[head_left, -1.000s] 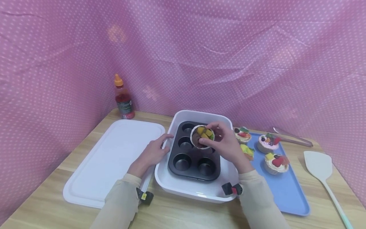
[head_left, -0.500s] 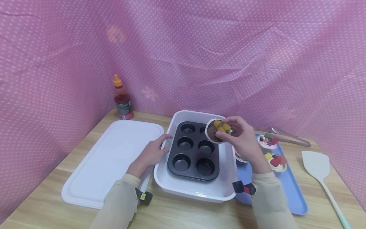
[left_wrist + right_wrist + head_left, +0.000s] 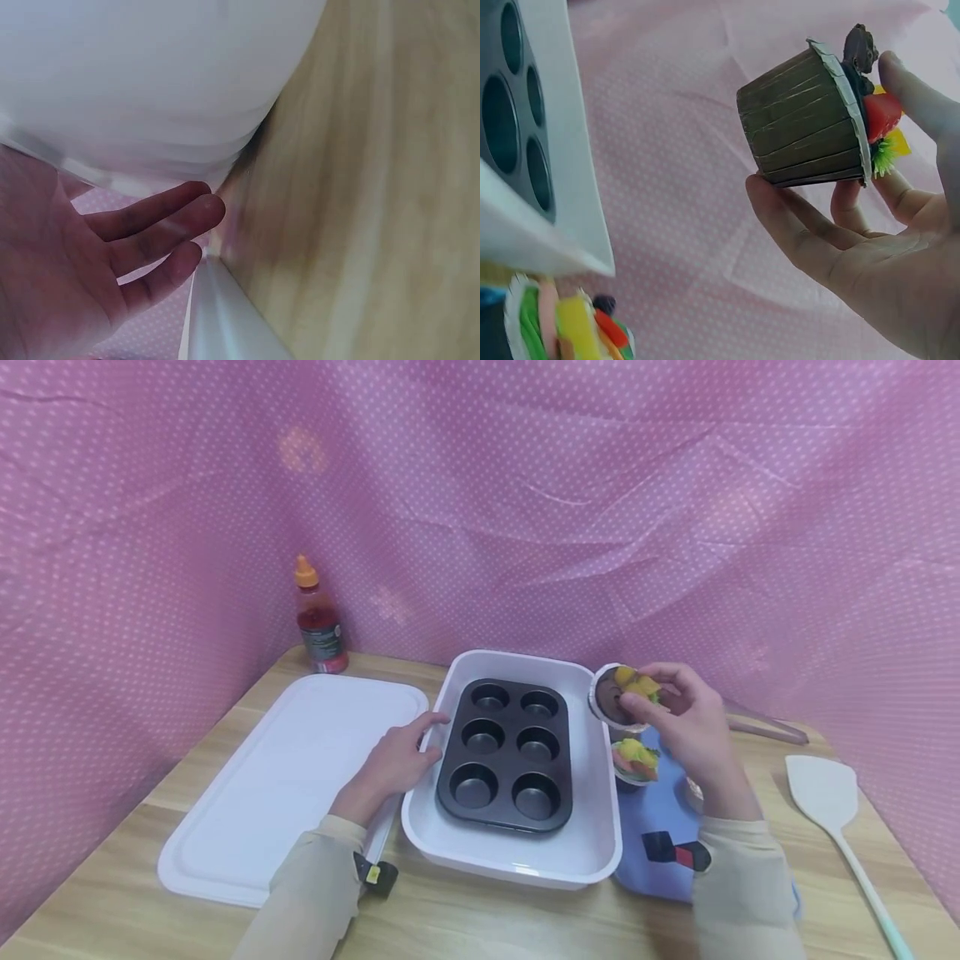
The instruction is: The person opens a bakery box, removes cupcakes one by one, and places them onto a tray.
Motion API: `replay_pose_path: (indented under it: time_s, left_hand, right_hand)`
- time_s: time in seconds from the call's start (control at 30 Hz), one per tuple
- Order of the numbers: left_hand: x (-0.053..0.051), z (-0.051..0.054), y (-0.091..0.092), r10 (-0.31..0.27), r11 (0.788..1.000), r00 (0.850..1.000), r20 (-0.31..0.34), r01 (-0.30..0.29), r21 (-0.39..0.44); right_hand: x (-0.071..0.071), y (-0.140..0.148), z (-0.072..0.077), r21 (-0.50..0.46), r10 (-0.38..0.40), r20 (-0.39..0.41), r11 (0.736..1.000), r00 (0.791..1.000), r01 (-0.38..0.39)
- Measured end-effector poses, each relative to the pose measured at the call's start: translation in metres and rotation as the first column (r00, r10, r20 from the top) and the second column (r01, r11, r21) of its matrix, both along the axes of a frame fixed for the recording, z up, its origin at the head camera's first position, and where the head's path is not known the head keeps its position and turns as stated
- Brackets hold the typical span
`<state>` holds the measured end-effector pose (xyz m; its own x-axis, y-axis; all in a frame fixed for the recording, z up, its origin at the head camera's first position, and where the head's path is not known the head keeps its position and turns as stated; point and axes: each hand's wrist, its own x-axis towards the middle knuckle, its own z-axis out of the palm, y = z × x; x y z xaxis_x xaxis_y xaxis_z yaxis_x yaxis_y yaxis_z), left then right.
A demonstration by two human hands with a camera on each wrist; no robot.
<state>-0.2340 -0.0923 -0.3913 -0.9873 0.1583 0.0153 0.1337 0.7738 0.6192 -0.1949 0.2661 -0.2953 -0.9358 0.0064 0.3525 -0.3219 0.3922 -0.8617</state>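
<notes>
My right hand (image 3: 693, 722) grips a cupcake (image 3: 611, 696) between thumb and fingers, above the far right rim of the white basin. It has a brown pleated wrapper, chocolate top and pieces of yellow and red fruit. In the right wrist view the cupcake (image 3: 802, 124) is tilted, thumb at its top, fingers at its wrapper. My left hand (image 3: 397, 758) is at the left rim of the white basin (image 3: 577, 860), fingers loosely extended around the edge. Inside the basin lies a black muffin tin (image 3: 504, 795) with bare cups.
Right of the basin, a blue tray (image 3: 648, 868) bears a cupcake with yellow topping (image 3: 637, 760); my right arm hides much of it. Further right lie a white spatula (image 3: 821, 785) and tongs (image 3: 772, 727). A white board (image 3: 300, 777) and a sauce bottle (image 3: 322, 631) stand left.
My right hand has carried the cupcake rightward from over the muffin tin to near the blue tray. My left hand has stayed at the basin's rim.
</notes>
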Motion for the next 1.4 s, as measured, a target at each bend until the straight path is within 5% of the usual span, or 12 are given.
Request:
replay_pose_path:
  time_s: [0.47,0.7,0.97,1.1,1.3,1.4]
  left_hand:
    - [0.001,0.001,0.000,-0.002,0.999,1.000,-0.025,0.001,-0.045]
    - [0.001,0.001,-0.001,-0.004,0.999,0.999,-0.033,0.003,-0.050]
    - [0.000,0.000,-0.001,-0.007,0.999,1.000,-0.025,0.006,-0.041]
    - [-0.001,-0.001,-0.002,-0.009,0.999,0.999,-0.034,0.008,-0.044]
    - [-0.001,0.001,-0.003,-0.008,0.999,1.000,-0.014,0.008,-0.044]
    - [-0.002,0.000,-0.003,-0.012,0.999,1.000,-0.004,0.012,-0.047]
  right_hand:
    - [0.019,0.056,0.001,-0.066,-0.017,0.106,0.998,0.994,0.024]
    - [0.022,0.079,-0.008,-0.250,0.076,0.063,0.966,0.995,-0.058]
    - [0.025,0.095,-0.014,-0.141,0.109,0.101,0.986,0.989,-0.094]
    - [0.027,0.103,-0.022,-0.098,0.187,0.133,0.980,0.973,-0.175]
    - [0.021,0.112,-0.043,-0.162,0.388,0.087,0.914,0.917,-0.372]
    - [0.019,0.116,-0.052,-0.138,0.428,0.086,0.900,0.900,-0.414]
